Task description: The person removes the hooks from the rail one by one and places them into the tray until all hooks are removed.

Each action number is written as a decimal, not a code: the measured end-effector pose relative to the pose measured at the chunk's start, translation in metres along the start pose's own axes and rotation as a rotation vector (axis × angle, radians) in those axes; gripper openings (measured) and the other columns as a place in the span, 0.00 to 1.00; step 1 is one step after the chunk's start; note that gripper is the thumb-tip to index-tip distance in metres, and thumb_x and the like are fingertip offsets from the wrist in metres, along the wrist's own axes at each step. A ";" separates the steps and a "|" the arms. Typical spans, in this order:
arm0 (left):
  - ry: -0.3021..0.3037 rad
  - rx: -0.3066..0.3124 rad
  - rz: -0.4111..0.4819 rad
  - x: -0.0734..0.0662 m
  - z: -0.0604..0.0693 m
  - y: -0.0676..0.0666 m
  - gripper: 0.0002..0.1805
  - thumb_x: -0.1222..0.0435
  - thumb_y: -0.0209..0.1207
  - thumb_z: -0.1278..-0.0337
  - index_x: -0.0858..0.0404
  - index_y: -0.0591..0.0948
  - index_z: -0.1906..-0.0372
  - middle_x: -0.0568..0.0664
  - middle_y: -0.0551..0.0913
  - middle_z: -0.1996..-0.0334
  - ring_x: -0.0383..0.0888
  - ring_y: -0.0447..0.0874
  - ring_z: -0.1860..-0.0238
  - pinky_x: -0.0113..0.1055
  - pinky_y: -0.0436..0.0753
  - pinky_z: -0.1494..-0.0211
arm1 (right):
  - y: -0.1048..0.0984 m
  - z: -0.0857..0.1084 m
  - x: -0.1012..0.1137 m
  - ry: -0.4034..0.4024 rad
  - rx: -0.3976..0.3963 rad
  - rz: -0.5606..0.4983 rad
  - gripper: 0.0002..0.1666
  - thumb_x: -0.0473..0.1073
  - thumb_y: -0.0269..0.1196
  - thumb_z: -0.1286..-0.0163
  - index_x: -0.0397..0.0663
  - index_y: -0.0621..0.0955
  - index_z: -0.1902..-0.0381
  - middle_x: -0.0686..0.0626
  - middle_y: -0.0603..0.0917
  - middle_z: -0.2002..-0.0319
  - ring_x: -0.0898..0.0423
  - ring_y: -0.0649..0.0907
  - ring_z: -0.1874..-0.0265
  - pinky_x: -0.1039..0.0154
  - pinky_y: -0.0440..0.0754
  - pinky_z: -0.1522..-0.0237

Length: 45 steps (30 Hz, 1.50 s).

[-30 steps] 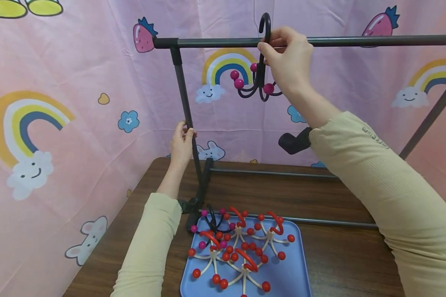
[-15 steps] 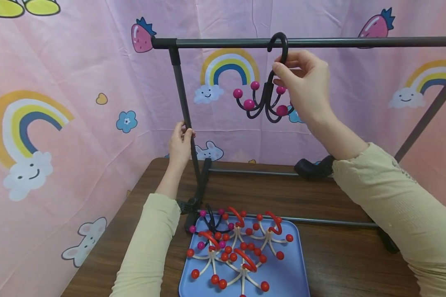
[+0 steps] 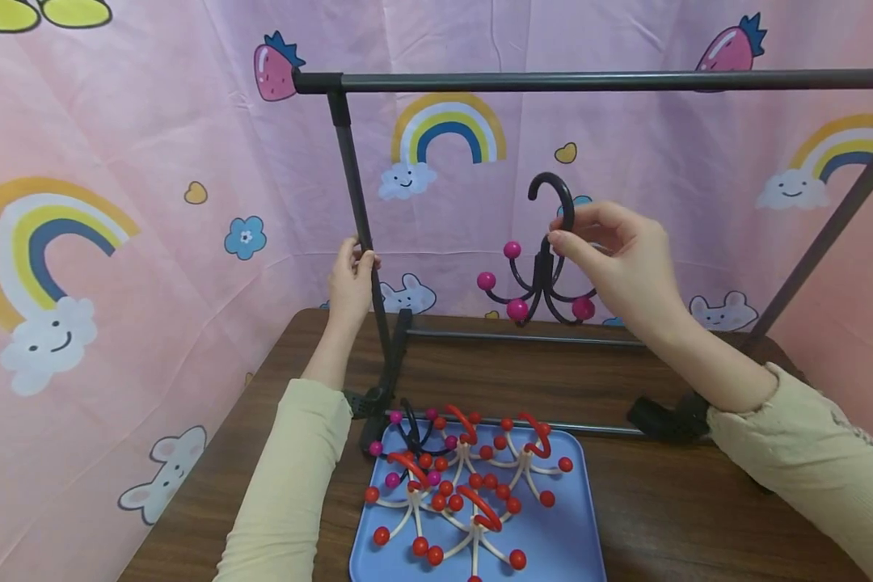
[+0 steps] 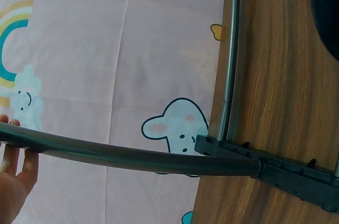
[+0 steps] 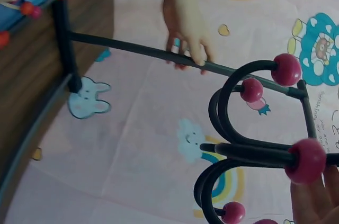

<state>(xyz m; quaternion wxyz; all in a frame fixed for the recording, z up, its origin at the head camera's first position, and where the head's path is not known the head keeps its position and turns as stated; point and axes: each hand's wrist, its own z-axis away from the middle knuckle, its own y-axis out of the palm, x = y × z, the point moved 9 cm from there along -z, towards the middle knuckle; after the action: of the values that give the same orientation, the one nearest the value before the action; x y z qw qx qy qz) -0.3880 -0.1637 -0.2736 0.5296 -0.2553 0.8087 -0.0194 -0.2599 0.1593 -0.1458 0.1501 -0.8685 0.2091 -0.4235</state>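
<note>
In the head view my right hand [image 3: 629, 263] pinches the stem of a black multi-arm hook hanger [image 3: 543, 271] with pink balls on its arm ends. The hanger is upright below the top rail [image 3: 466, 82], its curved hook apart from the rail. The right wrist view shows the pink-tipped arms of the hanger [image 5: 254, 152] close up, with only fingertips [image 5: 304, 200] at the edge. My left hand [image 3: 352, 283] holds the left post [image 3: 353, 182] of the dark metal rack, thumb and fingers around it; the left wrist view shows this hand [image 4: 13, 187] at its left edge.
A blue tray [image 3: 563, 533] on the brown table [image 3: 669, 517] holds several white hangers with red hooks and balls, such as the front one [image 3: 476, 529], plus another black hanger [image 3: 415, 436]. Lower rack bars [image 3: 589, 428] cross behind the tray. A patterned curtain [image 3: 262, 162] surrounds the table.
My right hand has lowered the black hook hanger from the height of the top rail to well below it, drifting slightly right. The left hand stays on the post.
</note>
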 end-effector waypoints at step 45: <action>0.012 -0.003 0.013 0.001 0.000 0.001 0.20 0.53 0.46 0.37 0.56 0.68 0.44 0.54 0.80 0.59 0.47 0.80 0.55 0.42 0.76 0.53 | 0.055 0.196 -0.104 0.079 0.365 -0.299 0.08 0.34 0.63 0.43 0.46 0.81 0.64 0.50 0.82 0.65 0.59 0.82 0.64 0.65 0.82 0.67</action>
<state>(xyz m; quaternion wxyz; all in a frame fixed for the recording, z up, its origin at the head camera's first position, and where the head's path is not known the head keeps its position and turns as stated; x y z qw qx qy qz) -0.3891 -0.1633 -0.2745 0.5246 -0.2504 0.8136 -0.0164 -0.1744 0.1795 -0.3565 0.2321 -0.8310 0.0040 -0.5055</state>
